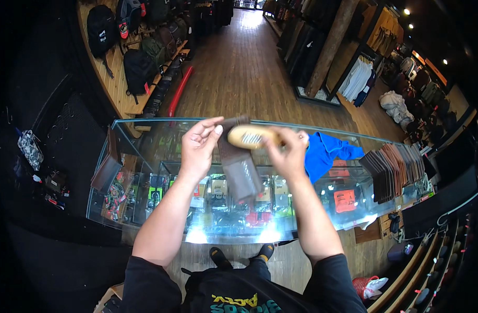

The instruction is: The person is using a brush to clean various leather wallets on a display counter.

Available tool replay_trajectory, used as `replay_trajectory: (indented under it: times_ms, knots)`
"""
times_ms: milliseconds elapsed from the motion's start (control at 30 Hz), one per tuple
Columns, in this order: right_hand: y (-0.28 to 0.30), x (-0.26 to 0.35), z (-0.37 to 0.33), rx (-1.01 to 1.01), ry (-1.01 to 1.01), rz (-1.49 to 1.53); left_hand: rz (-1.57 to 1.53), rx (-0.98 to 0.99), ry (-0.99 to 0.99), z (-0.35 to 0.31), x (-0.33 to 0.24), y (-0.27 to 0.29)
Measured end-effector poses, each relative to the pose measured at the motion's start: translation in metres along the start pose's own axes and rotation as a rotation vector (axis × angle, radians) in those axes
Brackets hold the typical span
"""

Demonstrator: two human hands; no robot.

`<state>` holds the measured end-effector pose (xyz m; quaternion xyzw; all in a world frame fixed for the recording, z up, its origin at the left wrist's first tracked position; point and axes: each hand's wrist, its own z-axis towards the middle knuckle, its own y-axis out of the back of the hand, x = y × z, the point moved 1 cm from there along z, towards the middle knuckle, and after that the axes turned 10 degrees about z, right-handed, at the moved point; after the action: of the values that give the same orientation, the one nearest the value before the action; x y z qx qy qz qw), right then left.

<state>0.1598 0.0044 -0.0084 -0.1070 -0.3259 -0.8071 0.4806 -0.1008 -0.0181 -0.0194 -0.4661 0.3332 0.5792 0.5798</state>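
A: Writing, quick?
B: Black shirt (213, 291), yellow and teal lettering on the chest. Orange-red packet (345, 201) in the case, dark print. Tan oval brush (244, 136), dark-and-white striped mark on its back, too smeared to read.
A: Hands?
B: Two, both the person's own. Left hand (200, 146): thumb and forefinger pinching the top edge of a brown wallet (242, 169), remaining fingers curled. Right hand (289, 152): fingers grasping the brush's right end.
A: Wallet's where?
B: Held up over the glass display case (160, 120), hanging down between the forearms, lower part greyish, motion-blurred. Brush overlaps its upper part; can't tell if they touch.
A: Counts?
B: One brush, one wallet in hand. One blue cloth (326, 156) on the case, just right of the right hand. One upright brown item (108, 163) at the left end. One row of wallets (392, 169) at the right end, packed too tight to count. Two sandaled feet (220, 257) at the near side. One long red tube (180, 93) beyond the far edge.
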Motion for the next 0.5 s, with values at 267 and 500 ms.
replay_trajectory:
  times_ms: [267,500]
  knots:
    - [-0.004,0.004,0.004,-0.059,-0.014,0.025,-0.039,0.000,0.026,-0.002,-0.004,0.007]
    - [0.003,0.009,0.009,0.036,0.054,0.003,0.044,0.047,-0.055,0.001,-0.003,0.007]
